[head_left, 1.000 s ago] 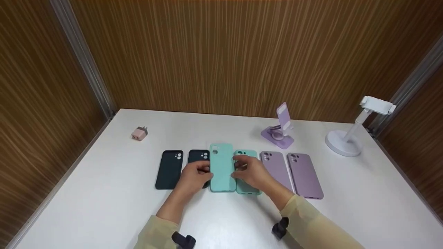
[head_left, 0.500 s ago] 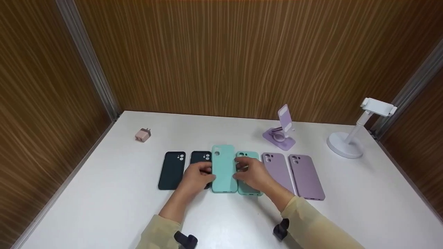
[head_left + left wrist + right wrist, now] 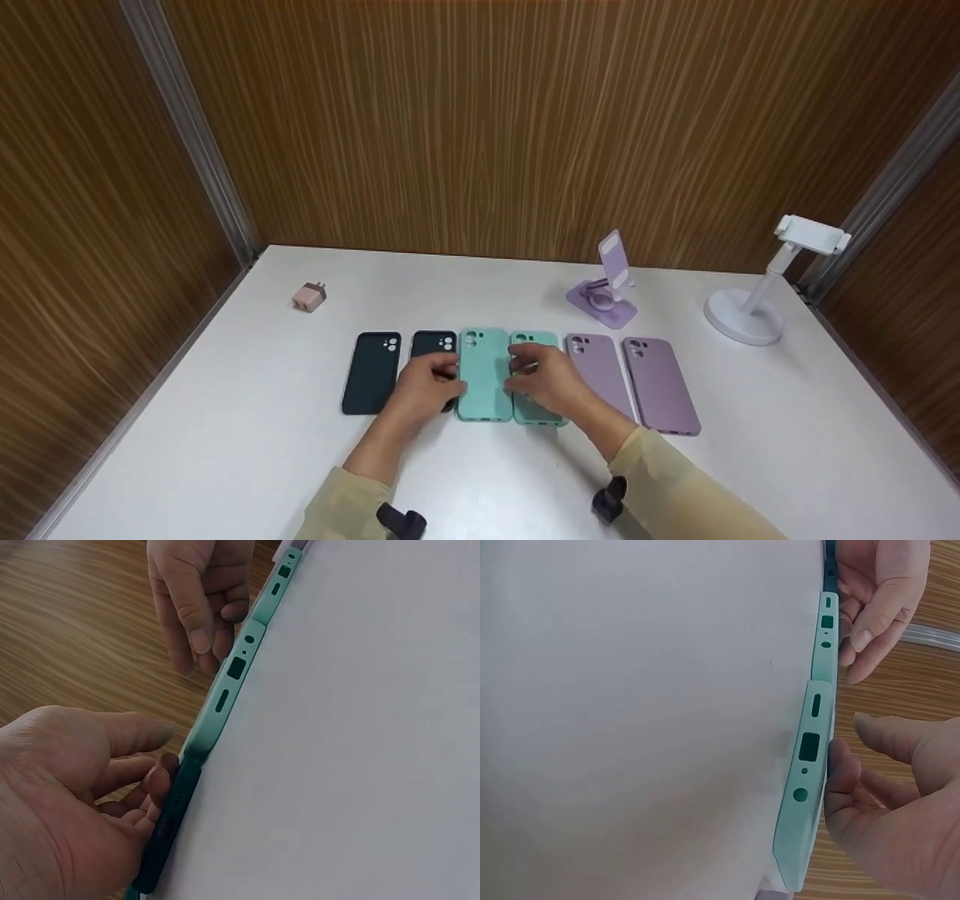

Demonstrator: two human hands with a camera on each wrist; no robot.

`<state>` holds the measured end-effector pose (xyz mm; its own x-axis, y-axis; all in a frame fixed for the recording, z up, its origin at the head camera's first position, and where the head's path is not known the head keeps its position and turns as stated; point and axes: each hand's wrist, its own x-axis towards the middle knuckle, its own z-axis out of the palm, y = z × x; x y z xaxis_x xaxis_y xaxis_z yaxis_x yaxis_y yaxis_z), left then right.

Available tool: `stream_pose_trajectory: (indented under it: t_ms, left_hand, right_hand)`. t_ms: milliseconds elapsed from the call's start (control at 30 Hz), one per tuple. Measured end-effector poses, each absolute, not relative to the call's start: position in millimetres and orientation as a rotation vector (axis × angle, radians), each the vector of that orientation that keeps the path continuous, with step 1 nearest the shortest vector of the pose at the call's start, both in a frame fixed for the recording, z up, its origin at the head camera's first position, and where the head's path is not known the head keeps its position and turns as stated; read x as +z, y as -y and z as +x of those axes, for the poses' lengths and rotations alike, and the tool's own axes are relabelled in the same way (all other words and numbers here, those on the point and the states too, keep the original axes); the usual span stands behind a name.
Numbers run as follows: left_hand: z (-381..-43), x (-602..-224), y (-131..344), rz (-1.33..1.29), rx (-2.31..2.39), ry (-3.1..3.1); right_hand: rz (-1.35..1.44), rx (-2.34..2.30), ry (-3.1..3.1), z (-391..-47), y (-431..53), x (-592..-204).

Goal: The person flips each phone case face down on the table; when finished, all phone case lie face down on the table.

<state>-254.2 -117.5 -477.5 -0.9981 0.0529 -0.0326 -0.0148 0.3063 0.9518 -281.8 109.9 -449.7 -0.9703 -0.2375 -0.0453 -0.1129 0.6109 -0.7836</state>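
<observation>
A mint phone case (image 3: pixel 484 379) lies flat on the white table, between my two hands. Its lower edge shows port cutouts in both wrist views. My left hand (image 3: pixel 420 386) is at its left side, over a dark phone case (image 3: pixel 432 340) that it partly covers. In the left wrist view the thumb stands apart from the mint case, fingers loosely bent. My right hand (image 3: pixel 551 381) is at the right side, above a second mint phone case (image 3: pixel 538 411). The right wrist view shows its thumb raised, with bent fingers right by the second mint case.
Another dark phone case (image 3: pixel 371 373) ends the row at left, and two purple phone cases (image 3: pixel 600 367) lie at right. Behind stand a purple phone stand (image 3: pixel 615 262) and a white phone stand (image 3: pixel 750 315). A pink charger plug (image 3: pixel 308 297) sits back left.
The mint phone case between my hands has come down from a raised position to lie level with the row. My hands have stayed almost in place beside it.
</observation>
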Motion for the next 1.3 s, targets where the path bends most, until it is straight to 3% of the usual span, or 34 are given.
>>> stream_pose_trajectory:
  t_ms: [500, 867, 1300]
  left_hand:
    - [-259.7, -439.0, 153.1, -0.059, 1.695, -2.684]
    - [-271.4, -455.5, 184.0, -0.08, 1.568, -2.719]
    - [-272.3, -467.5, 188.8, -0.014, 1.433, -2.741]
  right_hand:
    - [-0.342, -1.414, -2.562, -284.8, -82.9, -439.0]
    - [-0.4, -1.404, -2.517, -292.7, -43.4, -446.6]
    - [-0.462, -1.256, -2.584, -299.0, -36.7, -455.1]
